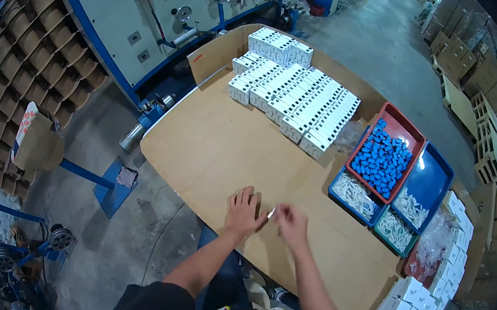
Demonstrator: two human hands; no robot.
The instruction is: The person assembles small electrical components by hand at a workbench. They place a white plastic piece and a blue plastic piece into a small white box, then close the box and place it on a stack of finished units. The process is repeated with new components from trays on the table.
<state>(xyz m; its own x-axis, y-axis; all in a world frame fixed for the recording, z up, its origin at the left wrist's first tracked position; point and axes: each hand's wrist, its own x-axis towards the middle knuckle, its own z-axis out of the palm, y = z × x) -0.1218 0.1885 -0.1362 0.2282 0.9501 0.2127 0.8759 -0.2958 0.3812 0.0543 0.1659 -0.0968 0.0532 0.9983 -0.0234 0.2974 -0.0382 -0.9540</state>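
Near the front edge of the cardboard-covered table, my left hand (pixel 244 215) lies with its fingers stretched out on the surface. Its thumb points toward a small white piece (pixel 271 213) between my two hands. My right hand (pixel 291 225) is closed, thumb and fingertips pinched at that piece. The piece is too small to name and partly covered by the fingers. To the right, blue and green trays hold similar-looking slender white pieces (pixel 353 195). A red tray (pixel 420 140) resting over them is filled with small blue parts (pixel 381 159).
Rows of white boxes (pixel 296 102) stand at the table's far side. More white boxes (pixel 411 305) and clear plastic bags (pixel 433 242) lie at the right. Raised cardboard (pixel 217 55) borders the far edge. Machinery (pixel 154 11) stands beyond the table at the left.
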